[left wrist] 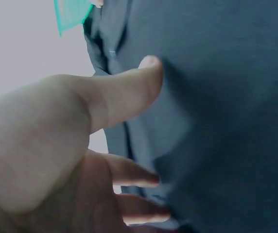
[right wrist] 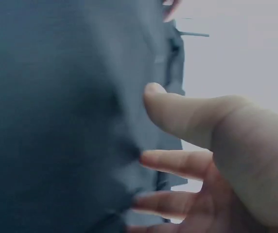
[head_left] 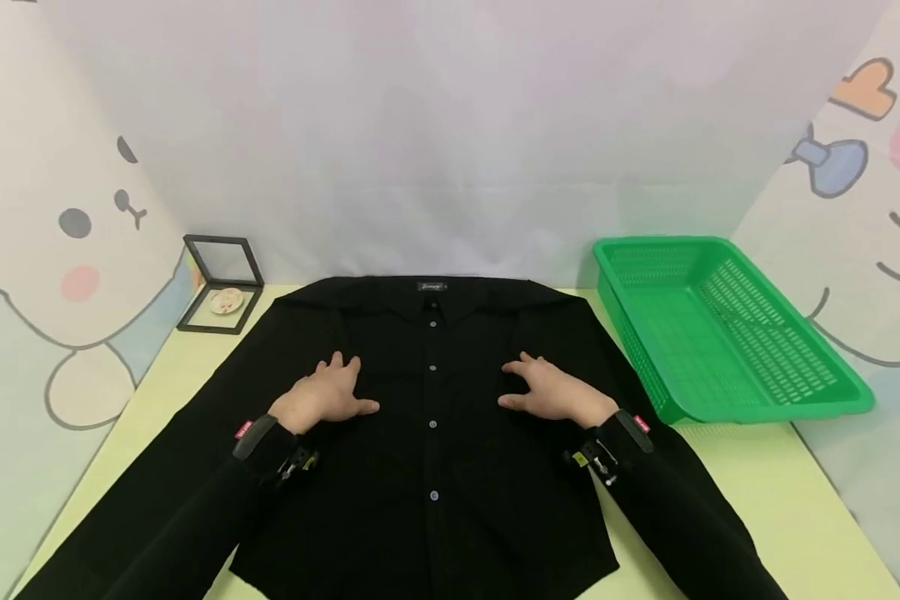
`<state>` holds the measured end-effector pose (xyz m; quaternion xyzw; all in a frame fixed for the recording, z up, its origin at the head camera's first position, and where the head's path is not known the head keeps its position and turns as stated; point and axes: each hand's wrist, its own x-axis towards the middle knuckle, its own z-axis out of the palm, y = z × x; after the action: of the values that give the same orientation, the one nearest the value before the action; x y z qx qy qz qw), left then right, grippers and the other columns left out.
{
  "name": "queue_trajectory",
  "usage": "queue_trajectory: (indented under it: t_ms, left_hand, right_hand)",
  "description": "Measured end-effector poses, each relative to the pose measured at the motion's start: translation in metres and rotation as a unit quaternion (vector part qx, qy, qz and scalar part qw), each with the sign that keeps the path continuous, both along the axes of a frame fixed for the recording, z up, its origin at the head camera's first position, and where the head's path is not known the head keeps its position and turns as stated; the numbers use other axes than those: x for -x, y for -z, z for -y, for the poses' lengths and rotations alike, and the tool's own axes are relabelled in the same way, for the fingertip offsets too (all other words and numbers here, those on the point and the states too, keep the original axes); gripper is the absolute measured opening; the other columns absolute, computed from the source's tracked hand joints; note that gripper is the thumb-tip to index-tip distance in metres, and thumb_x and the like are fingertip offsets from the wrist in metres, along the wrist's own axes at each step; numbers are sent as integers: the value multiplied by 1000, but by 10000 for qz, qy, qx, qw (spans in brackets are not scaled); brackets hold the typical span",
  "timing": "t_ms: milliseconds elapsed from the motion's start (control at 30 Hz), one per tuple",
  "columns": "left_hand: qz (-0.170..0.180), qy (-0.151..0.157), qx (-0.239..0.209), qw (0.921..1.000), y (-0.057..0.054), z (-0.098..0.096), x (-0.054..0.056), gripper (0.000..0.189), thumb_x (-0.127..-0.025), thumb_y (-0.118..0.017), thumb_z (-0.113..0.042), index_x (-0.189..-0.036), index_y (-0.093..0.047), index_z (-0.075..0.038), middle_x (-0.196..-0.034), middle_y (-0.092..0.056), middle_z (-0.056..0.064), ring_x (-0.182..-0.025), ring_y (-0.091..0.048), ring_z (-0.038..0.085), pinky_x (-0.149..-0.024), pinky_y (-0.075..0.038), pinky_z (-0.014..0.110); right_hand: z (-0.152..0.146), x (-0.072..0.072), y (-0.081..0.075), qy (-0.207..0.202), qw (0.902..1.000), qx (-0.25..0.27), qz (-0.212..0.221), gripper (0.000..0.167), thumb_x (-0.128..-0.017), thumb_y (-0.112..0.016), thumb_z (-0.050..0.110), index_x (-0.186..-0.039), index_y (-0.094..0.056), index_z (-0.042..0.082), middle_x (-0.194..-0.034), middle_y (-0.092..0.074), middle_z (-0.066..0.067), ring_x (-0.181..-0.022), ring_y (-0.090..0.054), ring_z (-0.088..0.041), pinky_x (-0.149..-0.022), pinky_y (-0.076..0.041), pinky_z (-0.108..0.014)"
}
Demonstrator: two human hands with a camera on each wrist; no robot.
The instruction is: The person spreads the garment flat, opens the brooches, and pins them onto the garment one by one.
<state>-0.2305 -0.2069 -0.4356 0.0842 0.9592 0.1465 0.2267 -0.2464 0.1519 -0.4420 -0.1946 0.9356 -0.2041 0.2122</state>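
Observation:
A black button-up shirt lies spread front side up, its collar toward the back wall and its sleeves out to both sides. Over the shirt's left chest is my left hand, fingers spread and thumb pointing inward. My right hand mirrors it on the other side of the button row. In the left wrist view the fingertips meet the dark cloth. The right wrist view likewise shows fingertips at the fabric, with small creases around them. Neither hand grips any cloth.
A green plastic basket stands at the right, beside the shirt's sleeve. At the back left is an open black-framed case with a small round patterned item in it. Printed curtains surround the pale yellow table.

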Motion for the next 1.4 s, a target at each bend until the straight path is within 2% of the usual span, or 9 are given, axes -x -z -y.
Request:
queue_trajectory:
  t_ms: [167,367,600,867,1033,1133,1233,1333,1400]
  left_hand:
    - [-598,-76,-429,9973,-13,5,17,68,-103,-64,-34,-157,-38,-2,-151,-48,29,-126,-57,48,-98,-49,61]
    - [-1234,-616,-508,9891,-15,27,56,63,-105,-61,-26,-157,-37,-1,-145,-51,32,-120,-58,51,-95,-49,64]
    - [-595,-860,-392,9937,-2,56,84,78,-107,-56,-25,-164,-8,2,-158,-27,40,-141,-34,59,-116,-30,69]
    - [-927,-655,-444,9925,4,75,100,83,-107,-55,-29,-162,-5,9,-163,-12,39,-150,-4,61,-118,-21,72]
    - [-266,-725,-172,9969,41,94,126,103,-102,-47,-64,-164,1,3,-166,-1,36,-150,5,61,-118,-6,77]
    - [37,-843,171,9963,44,96,122,101,-100,-44,-71,-163,-14,1,-163,-16,38,-147,-16,62,-115,-16,77]
    - [-270,-1024,372,9937,18,80,98,87,-104,-54,-56,-158,-27,6,-154,-27,43,-137,-34,63,-105,-35,73]
    - [-866,-1008,87,9911,-1,62,78,85,-101,-67,-40,-157,-24,9,-156,-19,45,-140,-28,64,-101,-37,75]
    - [-984,-786,-283,9916,-5,53,73,98,-98,-70,-40,-162,-10,4,-163,0,41,-148,-7,65,-110,-25,80]
  right_hand:
    - [-1,15,-14,155,9956,874,-288,48,-107,-58,26,-148,-51,1,-148,-52,-25,-132,-53,-42,-109,-46,-52]
    - [-7,61,-17,1152,9871,975,-526,52,-110,-53,27,-152,-42,0,-144,-50,-28,-130,-52,-43,-107,-45,-53]
    - [-21,91,-4,1820,9760,1197,-4,69,-110,-51,23,-164,-14,3,-150,-43,-31,-127,-54,-44,-98,-51,-49]
    - [-29,94,0,1774,9740,1070,-920,64,-110,-50,21,-163,-20,2,-165,-24,-30,-149,-29,-50,-122,-29,-59]
    - [-31,95,-4,1447,9881,94,-504,65,-111,-49,24,-162,-21,-3,-163,-26,-33,-147,-31,-52,-121,-30,-60]
    - [-27,94,-10,1299,9890,-565,-416,61,-110,-51,25,-159,-29,-5,-157,-34,-35,-143,-37,-52,-118,-34,-61]
    - [-21,88,-16,1490,9829,-718,-803,57,-109,-53,22,-155,-36,-5,-155,-34,-37,-141,-35,-56,-114,-35,-65]
    - [-15,84,-16,1410,9811,-690,-1134,57,-108,-55,24,-155,-37,-3,-159,-27,-35,-145,-29,-55,-116,-32,-65]
    - [-12,83,-12,1112,9866,-575,-1042,60,-108,-56,24,-157,-34,-3,-162,-26,-33,-147,-28,-53,-119,-31,-63]
